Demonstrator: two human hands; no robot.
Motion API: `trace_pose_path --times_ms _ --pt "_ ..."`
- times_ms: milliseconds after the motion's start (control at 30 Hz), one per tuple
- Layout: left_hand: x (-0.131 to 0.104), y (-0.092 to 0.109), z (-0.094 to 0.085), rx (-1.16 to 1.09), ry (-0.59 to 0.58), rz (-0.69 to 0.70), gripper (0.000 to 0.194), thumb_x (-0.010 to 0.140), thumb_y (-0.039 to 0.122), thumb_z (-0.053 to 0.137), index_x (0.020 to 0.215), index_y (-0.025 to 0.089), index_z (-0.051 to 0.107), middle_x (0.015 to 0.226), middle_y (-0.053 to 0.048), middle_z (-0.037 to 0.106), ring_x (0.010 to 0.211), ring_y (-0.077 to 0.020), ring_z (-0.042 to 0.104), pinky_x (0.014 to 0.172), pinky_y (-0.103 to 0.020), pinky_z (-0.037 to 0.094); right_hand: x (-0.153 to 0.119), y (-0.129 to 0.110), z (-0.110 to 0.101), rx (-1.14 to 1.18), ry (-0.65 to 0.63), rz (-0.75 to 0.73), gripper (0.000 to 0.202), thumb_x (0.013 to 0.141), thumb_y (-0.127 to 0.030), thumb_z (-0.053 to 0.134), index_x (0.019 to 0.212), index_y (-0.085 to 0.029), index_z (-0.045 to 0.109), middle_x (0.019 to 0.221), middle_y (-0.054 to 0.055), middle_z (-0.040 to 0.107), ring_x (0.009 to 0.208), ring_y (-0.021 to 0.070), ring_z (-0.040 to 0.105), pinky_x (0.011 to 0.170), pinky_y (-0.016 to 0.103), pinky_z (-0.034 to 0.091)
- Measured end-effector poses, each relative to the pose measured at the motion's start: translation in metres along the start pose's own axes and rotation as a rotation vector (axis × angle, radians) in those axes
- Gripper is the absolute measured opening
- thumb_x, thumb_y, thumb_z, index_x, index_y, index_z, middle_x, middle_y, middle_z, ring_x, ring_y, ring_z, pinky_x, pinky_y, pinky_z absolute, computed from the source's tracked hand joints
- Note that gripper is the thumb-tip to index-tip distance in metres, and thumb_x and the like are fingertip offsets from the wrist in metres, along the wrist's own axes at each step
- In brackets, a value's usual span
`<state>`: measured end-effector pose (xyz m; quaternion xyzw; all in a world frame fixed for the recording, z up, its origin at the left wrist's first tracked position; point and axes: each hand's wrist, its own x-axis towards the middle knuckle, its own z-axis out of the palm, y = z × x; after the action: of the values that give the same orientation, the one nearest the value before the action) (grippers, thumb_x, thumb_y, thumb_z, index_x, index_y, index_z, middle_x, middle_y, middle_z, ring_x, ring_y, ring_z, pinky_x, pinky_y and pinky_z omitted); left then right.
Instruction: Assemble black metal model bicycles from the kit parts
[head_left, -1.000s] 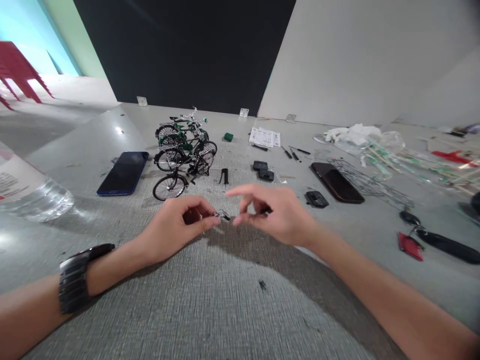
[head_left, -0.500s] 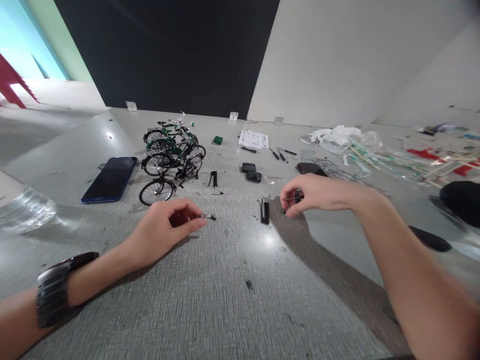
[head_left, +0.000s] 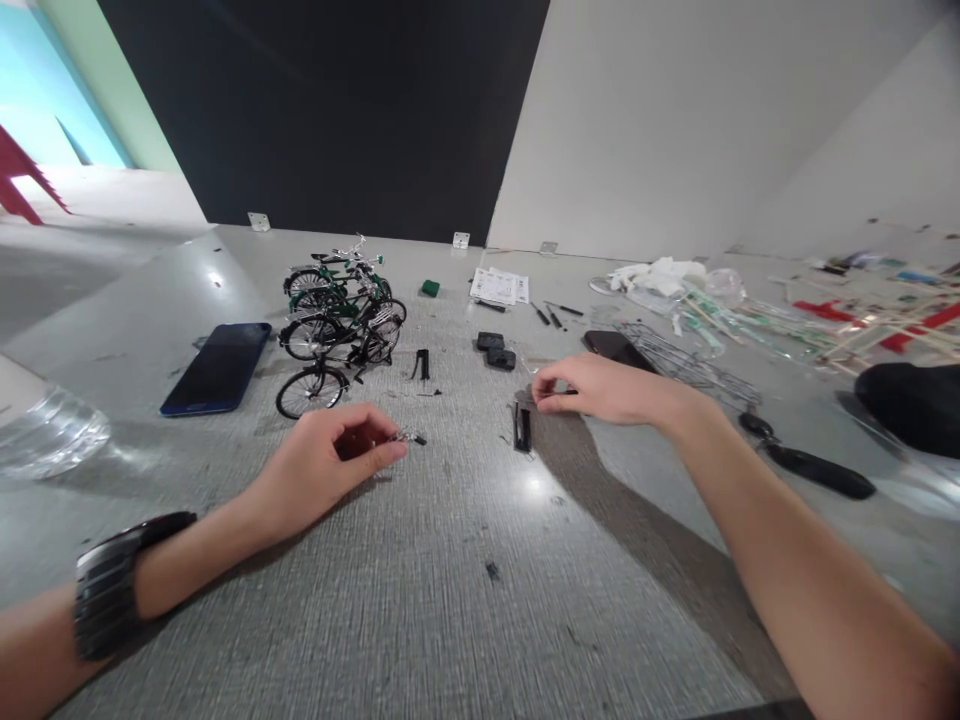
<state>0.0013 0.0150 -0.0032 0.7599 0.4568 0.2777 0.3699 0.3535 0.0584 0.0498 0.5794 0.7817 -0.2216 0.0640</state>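
My left hand [head_left: 341, 450] rests low over the table with thumb and fingers pinched on a small silver metal piece with a black end [head_left: 414, 438], most of it hidden by the fingers. My right hand [head_left: 577, 388] is closed, its fingertips together just above a narrow black part [head_left: 522, 428] lying on the table. Whatever sits between those fingertips is too small to make out. Beyond my left hand stand several miniature bicycles [head_left: 341, 320], black and green. A loose black bicycle part [head_left: 424, 364] lies to their right.
A blue phone [head_left: 217, 368] and a clear plastic bottle [head_left: 52, 425] are at left. Two small black blocks [head_left: 495, 350], a green block [head_left: 430, 288], paper sheets [head_left: 501, 287] and small screwdrivers [head_left: 553, 316] lie farther back. Plastic bags [head_left: 664, 278] and a dark pouch [head_left: 821, 470] are at right.
My right hand has moved left and slightly away from me, to the far end of the narrow black part. My left hand has barely moved and keeps its pinch.
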Motion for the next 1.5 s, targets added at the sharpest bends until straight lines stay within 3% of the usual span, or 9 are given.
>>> trace_pose_path --times_ms 200,333,467,633,867,1067,1500 --pt "0.002 -0.001 0.001 -0.183 0.008 -0.078 0.022 0.083 0.039 0.074 0.087 0.019 0.066 0.068 0.003 0.068 0.056 -0.0132 0.063 0.054 -0.024 0.051 -0.004 -0.005 0.0 0.015 0.198 0.021 0.03 0.099 -0.048 0.048 0.105 -0.023 0.064 0.101 0.01 0.072 0.074 0.0214 0.062 0.064 0.036 0.043" --pt "0.004 0.0 0.001 -0.272 0.024 -0.09 0.017 0.083 0.032 0.073 0.085 0.018 0.064 0.064 0.004 0.066 0.054 -0.0118 0.063 0.053 -0.023 0.052 -0.002 -0.022 0.004 0.122 0.416 -0.147 0.026 0.099 -0.04 0.052 0.109 -0.024 0.07 0.112 0.009 0.074 0.094 0.0232 0.067 0.076 0.036 0.047" --pt "0.005 -0.001 0.0 -0.299 0.036 -0.086 0.017 0.084 0.032 0.075 0.085 0.018 0.065 0.067 0.002 0.069 0.058 -0.0128 0.068 0.058 -0.024 0.055 0.002 -0.048 0.017 0.265 0.551 -0.263 0.022 0.094 -0.041 0.064 0.093 -0.023 0.076 0.092 0.006 0.077 0.076 0.0182 0.066 0.068 0.033 0.046" --pt "0.006 0.002 0.0 -0.456 0.018 -0.159 0.021 0.082 0.032 0.079 0.086 0.018 0.064 0.075 0.0 0.074 0.067 -0.0156 0.074 0.066 -0.025 0.06 0.007 -0.081 0.044 0.571 0.511 -0.407 0.02 0.087 -0.041 0.076 0.086 -0.022 0.078 0.082 0.003 0.075 0.063 0.012 0.057 0.057 0.028 0.041" --pt "0.002 0.001 0.004 -0.635 -0.005 -0.227 0.02 0.079 0.03 0.083 0.085 0.017 0.068 0.08 0.0 0.076 0.077 -0.0158 0.077 0.076 -0.025 0.061 0.01 -0.106 0.075 0.768 0.523 -0.406 0.01 0.086 -0.033 0.078 0.088 -0.023 0.08 0.078 0.0 0.075 0.059 0.0092 0.054 0.053 0.025 0.038" --pt "0.001 -0.001 0.005 -0.641 0.019 -0.196 0.018 0.078 0.027 0.083 0.083 0.018 0.068 0.075 0.002 0.074 0.071 -0.014 0.075 0.07 -0.023 0.058 0.006 -0.113 0.08 0.783 0.536 -0.429 0.007 0.084 -0.03 0.08 0.088 -0.024 0.081 0.074 -0.002 0.075 0.053 0.0074 0.047 0.048 0.024 0.035" --pt "0.001 0.003 0.006 -0.552 0.009 -0.217 0.023 0.075 0.031 0.08 0.078 0.019 0.061 0.068 -0.001 0.075 0.068 -0.0177 0.074 0.069 -0.028 0.057 0.011 -0.117 0.087 0.745 0.527 -0.551 0.004 0.083 -0.025 0.082 0.086 -0.024 0.08 0.084 0.0 0.077 0.071 0.0119 0.068 0.06 0.024 0.046"
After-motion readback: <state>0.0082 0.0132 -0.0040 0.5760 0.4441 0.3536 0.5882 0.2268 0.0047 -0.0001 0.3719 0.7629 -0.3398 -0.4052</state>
